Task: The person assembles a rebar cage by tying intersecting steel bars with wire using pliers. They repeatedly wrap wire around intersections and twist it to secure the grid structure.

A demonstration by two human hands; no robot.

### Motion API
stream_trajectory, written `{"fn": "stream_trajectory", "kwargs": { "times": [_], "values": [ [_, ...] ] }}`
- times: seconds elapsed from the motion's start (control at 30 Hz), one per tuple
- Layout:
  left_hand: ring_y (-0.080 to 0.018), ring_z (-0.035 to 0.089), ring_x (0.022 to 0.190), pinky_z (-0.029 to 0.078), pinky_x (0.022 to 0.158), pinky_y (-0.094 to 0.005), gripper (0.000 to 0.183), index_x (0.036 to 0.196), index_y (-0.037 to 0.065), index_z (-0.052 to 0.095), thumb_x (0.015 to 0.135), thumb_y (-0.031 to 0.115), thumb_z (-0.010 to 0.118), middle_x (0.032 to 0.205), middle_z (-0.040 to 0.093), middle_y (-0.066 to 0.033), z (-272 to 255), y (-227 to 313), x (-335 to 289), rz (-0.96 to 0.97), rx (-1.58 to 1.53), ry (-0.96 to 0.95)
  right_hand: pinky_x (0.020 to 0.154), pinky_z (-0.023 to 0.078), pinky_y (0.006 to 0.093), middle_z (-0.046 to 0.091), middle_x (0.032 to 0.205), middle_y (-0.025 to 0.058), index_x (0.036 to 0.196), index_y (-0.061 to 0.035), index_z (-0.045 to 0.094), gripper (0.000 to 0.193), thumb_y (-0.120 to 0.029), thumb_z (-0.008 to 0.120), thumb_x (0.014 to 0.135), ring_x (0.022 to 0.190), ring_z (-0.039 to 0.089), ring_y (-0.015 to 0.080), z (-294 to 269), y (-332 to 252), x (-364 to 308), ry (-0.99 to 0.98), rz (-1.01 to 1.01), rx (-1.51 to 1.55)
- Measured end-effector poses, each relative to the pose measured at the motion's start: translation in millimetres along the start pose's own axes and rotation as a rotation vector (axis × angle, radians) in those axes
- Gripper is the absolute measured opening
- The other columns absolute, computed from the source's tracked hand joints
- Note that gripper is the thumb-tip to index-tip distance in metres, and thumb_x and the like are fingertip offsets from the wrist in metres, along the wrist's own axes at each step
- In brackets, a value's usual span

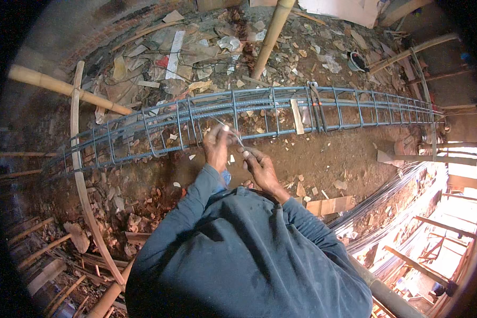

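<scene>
Both hands are raised in front of my chest, at the near side of a long rebar cage [273, 108] with square stirrups. Thin binding wire [238, 139] runs between them. My left hand [217, 148] is closed on the wire, its fingertips slightly blurred. Thumb and fingers of my right hand [262, 169] pinch the wire's nearer end. Right of the hands, a pair of long-handled pincers [318, 108] lies across the cage bars. Beside the pincers rests a pale flat strip [297, 116].
Bamboo poles [273, 40] stand and lean around the cage. Broken tile and rubble [206, 58] cover the ground beyond it. A curved wooden strip [85, 196] crosses its left end. Several long rods [376, 193] lie at the right, beside a bright drop with timber framing.
</scene>
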State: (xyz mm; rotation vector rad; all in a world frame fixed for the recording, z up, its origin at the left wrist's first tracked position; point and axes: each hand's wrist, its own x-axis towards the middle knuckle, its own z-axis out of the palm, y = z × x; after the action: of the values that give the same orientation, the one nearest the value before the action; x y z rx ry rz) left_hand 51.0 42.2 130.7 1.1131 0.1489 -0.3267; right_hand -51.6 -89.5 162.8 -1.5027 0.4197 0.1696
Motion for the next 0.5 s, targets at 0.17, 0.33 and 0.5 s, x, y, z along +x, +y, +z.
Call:
{"fn": "stream_trajectory", "kwargs": {
  "times": [0.17, 0.33, 0.5],
  "values": [
    [-0.0177, 0.068, 0.085, 0.064, 0.075, -0.0366, 0.025, 0.120, 0.003, 0.063, 0.105, 0.022, 0.064, 0.097, 0.065, -0.0050, 8, 20, -8, -0.051, -0.213, 0.044, 0.066, 0.047, 0.0284, 0.065, 0.083, 0.0012, 0.130, -0.0004, 0.069, 0.036, -0.026, 0.058, 0.107, 0.073, 0.055, 0.0088, -2, 11, -26, -0.097, -0.014, -0.101],
    [-0.0090, 0.057, 0.071, 0.048, 0.055, -0.0239, 0.023, 0.125, 0.011, 0.062, 0.105, 0.020, 0.065, 0.097, 0.064, -0.0018, 16, -12, -53, -0.078, -0.284, 0.162, 0.063, 0.048, 0.0343, 0.062, 0.073, 0.0040, 0.127, -0.0006, 0.071, 0.036, -0.027, 0.057, 0.106, 0.065, 0.056, 0.0138, -5, 51, -46, -0.169, 0.022, -0.166],
    [-0.0066, 0.055, 0.064, 0.042, 0.046, -0.0232, 0.018, 0.121, 0.010, 0.066, 0.103, 0.015, 0.066, 0.094, 0.067, -0.0033, -9, -80, -85, -0.164, -0.212, 0.318, 0.069, 0.052, 0.0451, 0.069, 0.078, 0.0156, 0.121, -0.0022, 0.073, 0.035, -0.029, 0.059, 0.103, 0.070, 0.065, 0.0267, -19, 93, -57, -0.281, 0.097, -0.313]
  ]
}}
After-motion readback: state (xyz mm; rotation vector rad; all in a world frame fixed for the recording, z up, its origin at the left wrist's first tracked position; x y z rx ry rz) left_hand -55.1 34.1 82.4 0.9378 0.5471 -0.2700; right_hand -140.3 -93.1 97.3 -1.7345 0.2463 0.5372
